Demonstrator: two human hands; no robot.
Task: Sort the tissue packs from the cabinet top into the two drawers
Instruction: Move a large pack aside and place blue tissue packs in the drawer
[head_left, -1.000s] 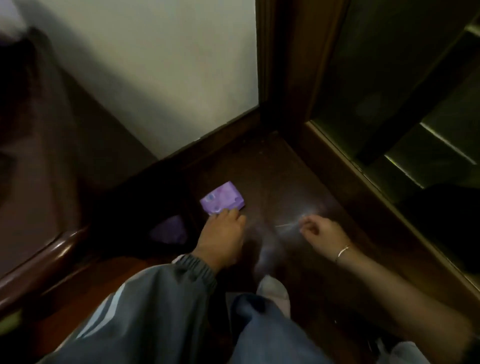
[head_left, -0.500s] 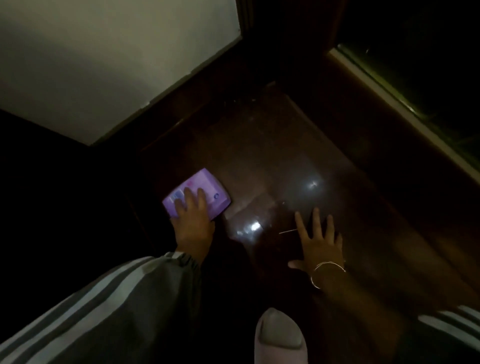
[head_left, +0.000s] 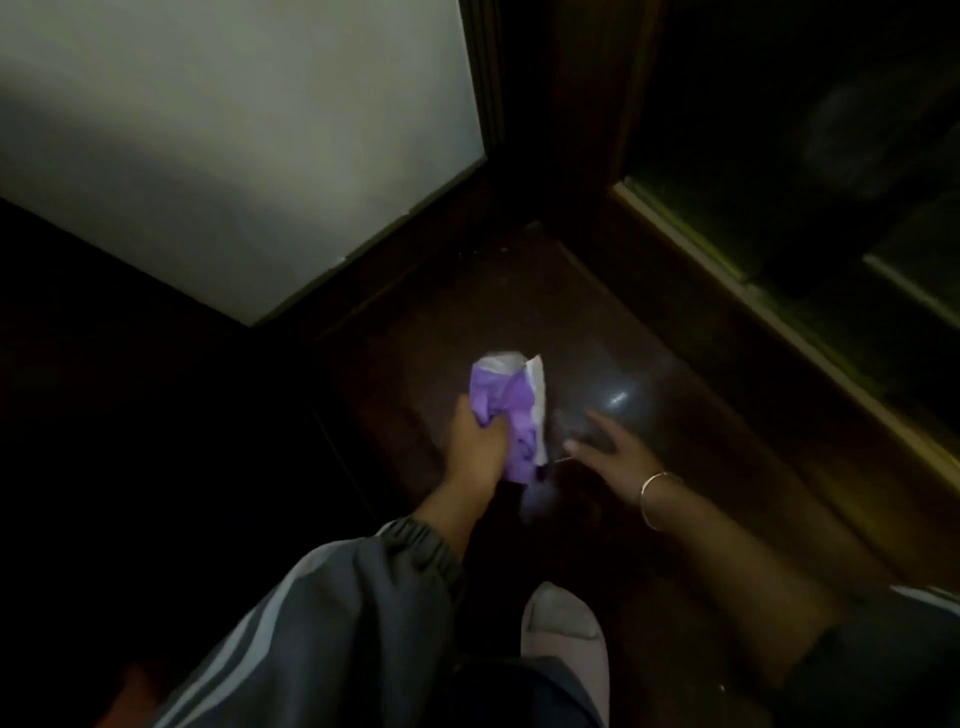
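My left hand (head_left: 475, 447) grips a purple tissue pack (head_left: 511, 410), lifted off the dark wooden cabinet top (head_left: 649, 374) and standing on end with its white edge turned right. The pack looks crumpled in my fingers. My right hand (head_left: 605, 449), with a thin bangle on the wrist, hovers just to the right of the pack with its fingers spread, holding nothing. The scene is dim and the right hand is blurred. No drawer shows.
A pale wall (head_left: 234, 145) rises behind the cabinet top, with a dark wooden post (head_left: 550, 104) at the corner. A glass-fronted frame (head_left: 779, 301) runs along the right. A light slipper (head_left: 563, 634) shows below, between my arms.
The purple pack lay flat under my left fingers; now my left hand has taken hold of it and raised it on end. My right hand lifted from the surface and shifted toward the pack.
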